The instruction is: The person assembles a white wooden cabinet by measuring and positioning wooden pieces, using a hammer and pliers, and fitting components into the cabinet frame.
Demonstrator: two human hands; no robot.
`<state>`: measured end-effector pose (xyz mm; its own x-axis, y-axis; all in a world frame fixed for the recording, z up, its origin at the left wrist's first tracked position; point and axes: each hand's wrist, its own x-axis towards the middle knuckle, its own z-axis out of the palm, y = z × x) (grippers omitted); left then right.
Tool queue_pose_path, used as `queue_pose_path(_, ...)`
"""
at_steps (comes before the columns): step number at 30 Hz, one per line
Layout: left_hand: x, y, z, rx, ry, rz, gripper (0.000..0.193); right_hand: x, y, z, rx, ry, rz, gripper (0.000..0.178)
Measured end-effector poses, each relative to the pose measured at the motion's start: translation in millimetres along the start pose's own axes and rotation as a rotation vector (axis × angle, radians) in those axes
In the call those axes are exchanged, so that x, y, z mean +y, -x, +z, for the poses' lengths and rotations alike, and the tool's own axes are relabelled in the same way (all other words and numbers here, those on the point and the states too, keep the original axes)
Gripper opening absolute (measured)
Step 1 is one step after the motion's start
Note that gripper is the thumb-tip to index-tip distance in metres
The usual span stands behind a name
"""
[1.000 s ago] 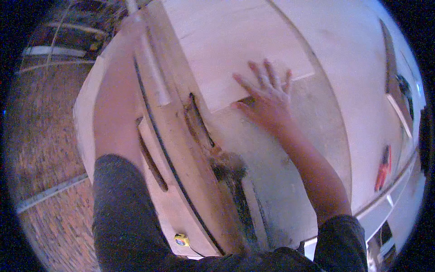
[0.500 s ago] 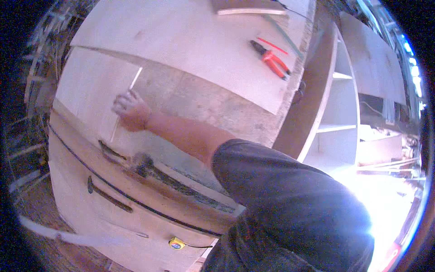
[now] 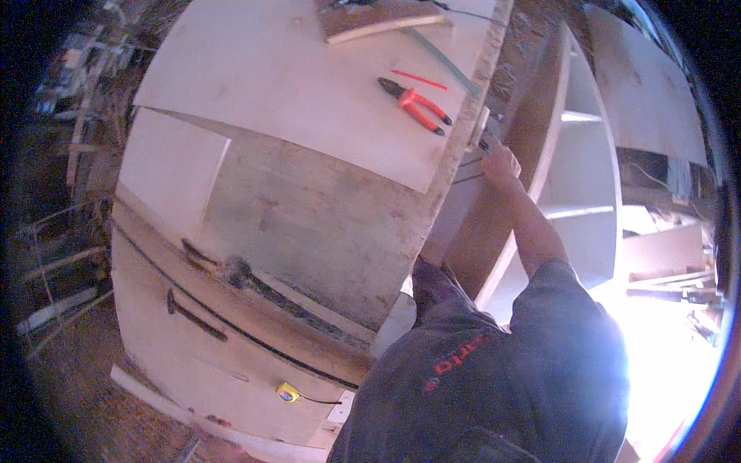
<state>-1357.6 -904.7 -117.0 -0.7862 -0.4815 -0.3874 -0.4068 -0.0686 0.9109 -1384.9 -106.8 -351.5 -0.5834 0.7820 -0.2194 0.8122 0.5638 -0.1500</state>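
Note:
My right hand (image 3: 503, 165), at the far right beyond the work table's edge, is closed round a small dark-handled tool (image 3: 485, 143) whose kind I cannot make out. At the lower edge, my left hand (image 3: 222, 443) is blurred and only partly visible. It is against a long pale wooden strip (image 3: 154, 400), with its fingers seemingly closed on it. The strip slants along the near side of the table. Pliers (image 3: 415, 106) with red handles and a thin red stick (image 3: 419, 79) lie on the far pale panel (image 3: 293, 85).
A hammer (image 3: 197, 316), a yellow tape measure (image 3: 287, 393) and a long dark bar (image 3: 301, 309) lie on the near side. A short board (image 3: 386, 21) sits at the far edge. To the right stands a shelf unit (image 3: 571, 181); scrap wood fills the left background.
My right hand has left the small panel's edge and swung right, past the table edge, now with a tool. The wooden strip has moved in against the near table side; my left hand has appeared.

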Motion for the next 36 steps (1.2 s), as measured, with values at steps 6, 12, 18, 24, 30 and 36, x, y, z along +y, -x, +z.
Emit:
queue_pose_path(6,-10.5,66.3,-20.7,0.07,0.101,-0.072,0.03,7.7,-49.2,25.2,-0.142,0.182,-0.202,0.03)
queue_pose_path(12,-35.3,140.0,-4.0,0.315,0.253,-0.063,0.027,-14.5,-15.9,-4.8,-0.211,0.239,-0.23,0.044)
queue_pose_path(18,-48.4,188.0,-21.5,0.328,0.218,0.008,0.03,203.0,-41.3,44.8,-0.583,0.575,-0.232,0.054)
queue_pose_path(24,-87.7,230.8,-65.7,0.365,0.374,0.056,0.031,218.9,-20.6,135.8,-0.167,0.781,-0.875,0.033)
queue_pose_path(30,-107.5,266.3,-151.1,0.337,0.394,0.101,0.047,164.1,96.0,129.3,-0.565,0.373,-0.606,0.033)
queue_pose_path(36,-153.2,287.7,-218.9,0.297,0.433,0.185,0.05,186.5,171.7,126.6,-0.564,0.297,-0.544,0.032)
